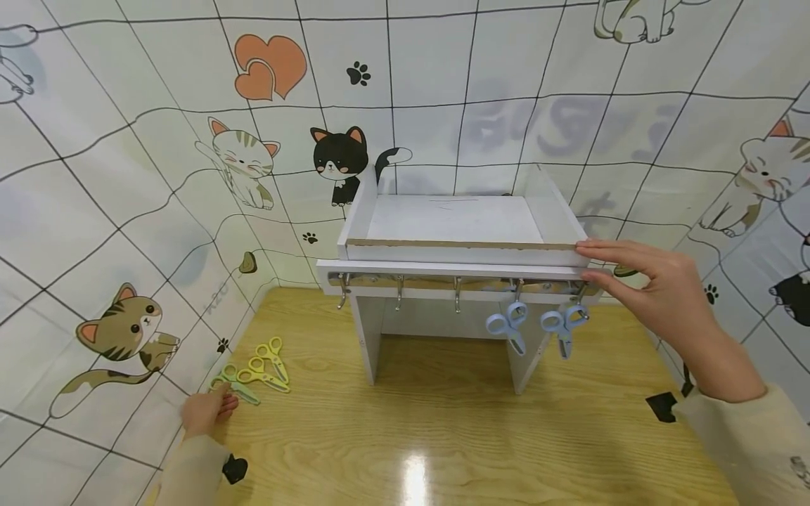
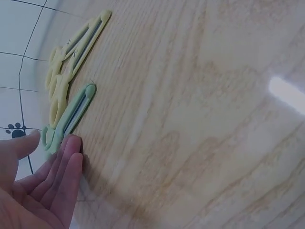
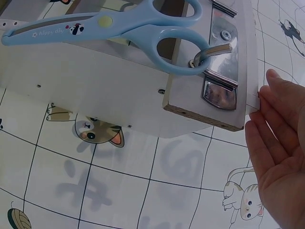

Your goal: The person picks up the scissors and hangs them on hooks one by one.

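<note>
On the left of the table lie green scissors [image 1: 243,391] beside two pairs of yellow scissors [image 1: 271,360]. My left hand [image 1: 205,411] is at the green pair, fingertips right at its handle loops and thumb apart in the left wrist view. My right hand [image 1: 658,288] rests on the right end of a white shelf rack [image 1: 455,270], fingers fairly straight at the upper corner and thumb lower on the front board. Close by, light-blue scissors [image 1: 565,322] hang by a loop from the rightmost hook. Other blue scissors [image 1: 509,325] hang from the neighbouring hook.
Three more metal hooks, including the middle hook [image 1: 458,294], hang bare along the rack's front. The rack stands on the wooden table [image 1: 443,436] against a cat-patterned sheet [image 1: 443,63] that also covers both sides. A glare spot lies near the front.
</note>
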`<control>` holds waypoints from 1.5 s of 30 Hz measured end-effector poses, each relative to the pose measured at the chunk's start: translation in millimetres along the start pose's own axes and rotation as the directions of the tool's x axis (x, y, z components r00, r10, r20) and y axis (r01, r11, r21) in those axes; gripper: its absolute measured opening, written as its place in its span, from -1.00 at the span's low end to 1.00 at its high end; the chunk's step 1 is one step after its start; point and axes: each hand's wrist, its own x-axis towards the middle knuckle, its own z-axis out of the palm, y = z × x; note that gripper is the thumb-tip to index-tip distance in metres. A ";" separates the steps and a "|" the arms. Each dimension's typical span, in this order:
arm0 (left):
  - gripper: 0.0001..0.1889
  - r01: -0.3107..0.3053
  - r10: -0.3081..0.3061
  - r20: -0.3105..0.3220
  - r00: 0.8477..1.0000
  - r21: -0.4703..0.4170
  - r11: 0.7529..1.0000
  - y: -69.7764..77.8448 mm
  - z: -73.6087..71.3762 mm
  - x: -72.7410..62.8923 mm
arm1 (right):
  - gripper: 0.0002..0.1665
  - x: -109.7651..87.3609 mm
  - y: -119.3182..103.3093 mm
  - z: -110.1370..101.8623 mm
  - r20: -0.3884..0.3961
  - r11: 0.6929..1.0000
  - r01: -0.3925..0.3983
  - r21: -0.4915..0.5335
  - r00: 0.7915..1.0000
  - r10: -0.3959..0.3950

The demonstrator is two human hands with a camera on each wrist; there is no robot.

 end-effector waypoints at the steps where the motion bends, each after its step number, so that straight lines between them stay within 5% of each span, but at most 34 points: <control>1: -0.51 0.005 -0.004 0.026 1.000 -0.031 1.000 0.4 -0.2 0.0 | -0.44 -0.2 -0.1 -0.3 0.001 1.000 0.001 -0.001 1.000 -0.001; 3: -0.56 0.032 -0.020 0.092 0.996 -0.132 0.991 1.8 0.6 -0.3 | -0.44 -0.4 -0.5 -1.2 0.003 1.000 0.001 -0.005 1.000 -0.001; 5: -0.59 0.014 -0.001 0.114 0.993 -0.114 0.993 3.8 2.8 -1.5 | -0.43 -0.5 -1.3 -2.9 0.019 1.000 -0.007 -0.009 1.000 0.007; 8: -0.56 -0.074 0.068 0.094 0.993 0.061 0.995 8.0 6.8 -5.8 | -0.45 -0.5 -1.9 -4.0 0.022 1.000 -0.003 -0.006 1.000 0.003; 12: -0.53 -0.132 0.126 0.041 0.991 0.259 0.957 13.8 10.9 -13.8 | -0.49 -0.1 -1.5 -4.3 0.027 1.000 0.011 0.007 1.000 -0.011; 24: -0.54 -0.098 0.087 0.049 0.995 0.337 0.936 20.5 16.2 -15.4 | -0.49 -2.7 0.9 -2.0 -0.004 1.000 0.001 -0.012 1.000 -0.002; 36: -0.61 -0.178 0.174 0.038 0.984 0.263 0.948 10.3 14.7 -17.8 | -0.39 -1.4 -0.8 -3.3 0.018 1.000 -0.007 0.010 1.000 0.007; 45: -0.56 -0.103 0.104 0.002 0.995 0.154 0.983 -0.3 11.2 -11.8 | -0.38 0.8 -2.7 -2.5 0.020 1.000 -0.014 0.014 1.000 0.014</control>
